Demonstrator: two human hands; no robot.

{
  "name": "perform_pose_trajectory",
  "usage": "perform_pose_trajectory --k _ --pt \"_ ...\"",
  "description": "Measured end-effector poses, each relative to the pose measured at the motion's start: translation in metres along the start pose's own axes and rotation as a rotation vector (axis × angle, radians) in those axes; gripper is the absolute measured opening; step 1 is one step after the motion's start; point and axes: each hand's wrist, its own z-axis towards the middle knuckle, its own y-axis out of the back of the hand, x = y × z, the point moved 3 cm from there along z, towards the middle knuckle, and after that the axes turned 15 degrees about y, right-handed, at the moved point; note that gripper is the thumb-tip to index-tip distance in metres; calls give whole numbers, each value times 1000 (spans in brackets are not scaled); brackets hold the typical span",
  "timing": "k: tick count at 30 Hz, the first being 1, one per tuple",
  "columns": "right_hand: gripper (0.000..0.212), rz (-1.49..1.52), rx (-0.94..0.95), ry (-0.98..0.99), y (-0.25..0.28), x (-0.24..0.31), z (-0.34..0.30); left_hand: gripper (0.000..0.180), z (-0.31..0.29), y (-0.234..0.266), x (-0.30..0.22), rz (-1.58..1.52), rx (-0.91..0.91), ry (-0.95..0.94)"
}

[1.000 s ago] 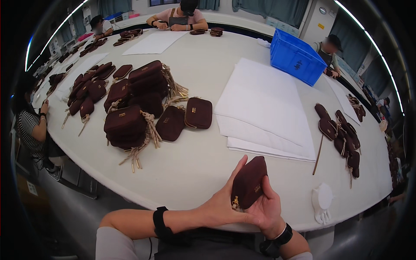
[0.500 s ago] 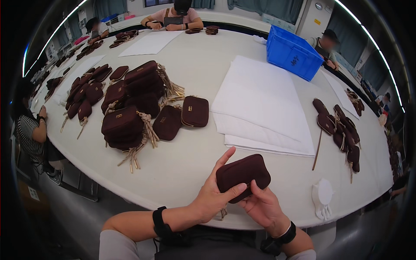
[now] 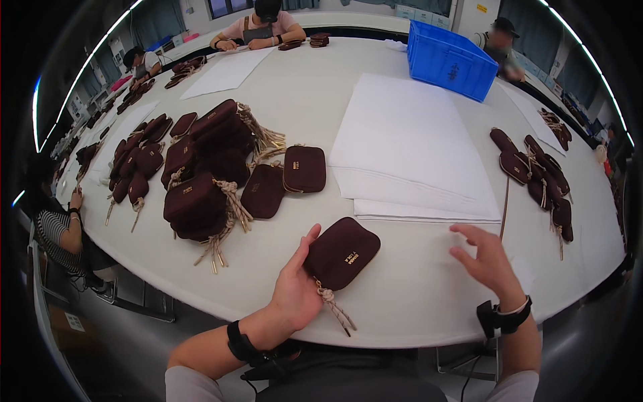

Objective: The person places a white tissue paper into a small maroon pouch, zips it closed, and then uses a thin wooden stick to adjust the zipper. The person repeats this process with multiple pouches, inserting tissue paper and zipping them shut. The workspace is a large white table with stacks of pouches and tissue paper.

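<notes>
My left hand holds a dark maroon zip pouch by its left side, just above the near edge of the white table. A beige knotted tassel hangs from the pouch toward me. My right hand hovers open to the right of the pouch, fingers spread, touching nothing, close to the near corner of a stack of white paper sheets.
Piles of the same maroon pouches with tassels lie at the left, two single pouches near the middle, more pouches at the right. A blue plastic crate stands at the far right. Other people sit around the table's edge.
My right hand has let go of the pouch and moved off to the right. The pouch, held by both hands before, now lies flat in my left hand alone.
</notes>
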Motion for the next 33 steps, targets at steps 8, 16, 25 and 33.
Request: perform_pose_trajectory --k 8,16,25,33 --pt "47 -359 164 -358 49 -76 -37 62 -26 9 -10 339 -17 -55" --pt "46 305 104 74 -19 40 -5 65 -53 4 -38 1628 -337 -346" --pt "81 454 273 168 -95 84 39 72 -4 -22 -65 1807 -37 -287" --pt "22 633 387 -43 -93 55 49 37 3 20 -40 1318 -150 -14"
